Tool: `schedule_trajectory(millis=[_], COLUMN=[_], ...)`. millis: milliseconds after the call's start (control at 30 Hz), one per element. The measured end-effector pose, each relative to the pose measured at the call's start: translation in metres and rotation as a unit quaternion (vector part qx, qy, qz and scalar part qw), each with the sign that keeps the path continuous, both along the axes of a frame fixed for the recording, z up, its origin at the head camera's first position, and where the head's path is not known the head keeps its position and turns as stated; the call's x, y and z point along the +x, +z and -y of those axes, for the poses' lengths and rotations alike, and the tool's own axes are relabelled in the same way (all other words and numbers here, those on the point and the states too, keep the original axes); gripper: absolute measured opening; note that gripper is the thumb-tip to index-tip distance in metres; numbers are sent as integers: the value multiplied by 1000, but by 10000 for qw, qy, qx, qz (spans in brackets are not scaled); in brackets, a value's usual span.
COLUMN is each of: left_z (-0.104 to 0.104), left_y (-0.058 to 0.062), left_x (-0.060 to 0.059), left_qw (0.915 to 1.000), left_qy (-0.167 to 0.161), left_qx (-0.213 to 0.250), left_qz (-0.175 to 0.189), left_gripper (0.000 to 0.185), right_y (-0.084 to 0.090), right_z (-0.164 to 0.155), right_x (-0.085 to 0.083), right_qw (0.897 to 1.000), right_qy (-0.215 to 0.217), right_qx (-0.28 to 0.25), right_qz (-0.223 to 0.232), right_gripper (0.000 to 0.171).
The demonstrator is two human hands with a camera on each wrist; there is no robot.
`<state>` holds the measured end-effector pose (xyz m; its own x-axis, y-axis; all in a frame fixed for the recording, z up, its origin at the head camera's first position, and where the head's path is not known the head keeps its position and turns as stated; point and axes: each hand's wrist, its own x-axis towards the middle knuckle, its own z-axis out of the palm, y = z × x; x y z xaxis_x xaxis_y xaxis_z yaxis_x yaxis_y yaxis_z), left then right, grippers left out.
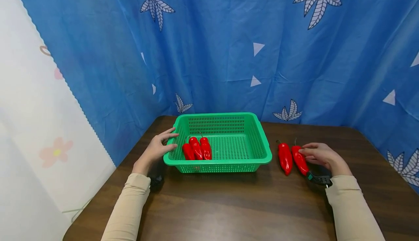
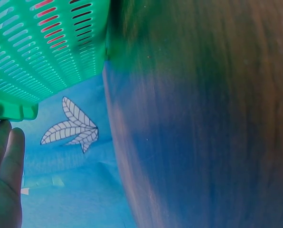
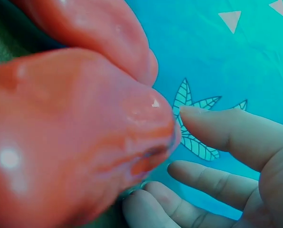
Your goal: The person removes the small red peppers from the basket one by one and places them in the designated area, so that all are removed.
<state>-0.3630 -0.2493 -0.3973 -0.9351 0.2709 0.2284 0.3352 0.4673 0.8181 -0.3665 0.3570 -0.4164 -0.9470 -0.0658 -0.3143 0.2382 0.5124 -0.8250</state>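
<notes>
A green basket (image 1: 229, 139) is seen near the far edge of a dark wooden table (image 1: 229, 204), and three red peppers (image 1: 197, 148) are laid side by side in its left part, close against one another. The left hand (image 1: 159, 146) is placed at the basket's left rim with fingers fairly straight and spread; the fingertips appear to meet the rim, though contact cannot be fully confirmed from the head view. In the left wrist view only the edge of that hand (image 2: 4, 185) is shown at the lower left, cut off by the frame, beneath the slotted basket wall (image 2: 42, 47), and the tabletop is rendered as a blur. Right of the basket, two more red peppers are laid on the table: a nearer pepper (image 1: 284, 157) lying apart from the hand, and an outer pepper (image 1: 299, 159) just beside it. The right hand (image 1: 322, 157) is rested against the outer pepper with fingers loosely curved, open rather than closed round it. In the right wrist view both peppers are shown so close that they are blurred, the outer pepper (image 3: 75, 142) filling the left half, with fingers (image 3: 227, 128) spread beside its tip. A blue leaf-patterned curtain (image 1: 229, 44) is hung behind.
</notes>
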Motion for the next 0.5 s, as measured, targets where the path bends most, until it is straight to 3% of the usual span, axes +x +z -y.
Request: schedule_trajectory(millis=[167, 500], left_z=[-6, 5], left_y=[12, -12], left_x=[10, -5], left_qw=[10000, 9999], left_qy=[-1, 6], left_qx=[-40, 8], left_qz=[80, -120], left_gripper=[49, 49], right_y=[4, 28], right_z=[-1, 21], right_x=[4, 5], right_qw=[9998, 9981], right_qy=[-50, -22], right_qx=[-29, -194], right_qz=[-166, -580], right_gripper=[78, 78])
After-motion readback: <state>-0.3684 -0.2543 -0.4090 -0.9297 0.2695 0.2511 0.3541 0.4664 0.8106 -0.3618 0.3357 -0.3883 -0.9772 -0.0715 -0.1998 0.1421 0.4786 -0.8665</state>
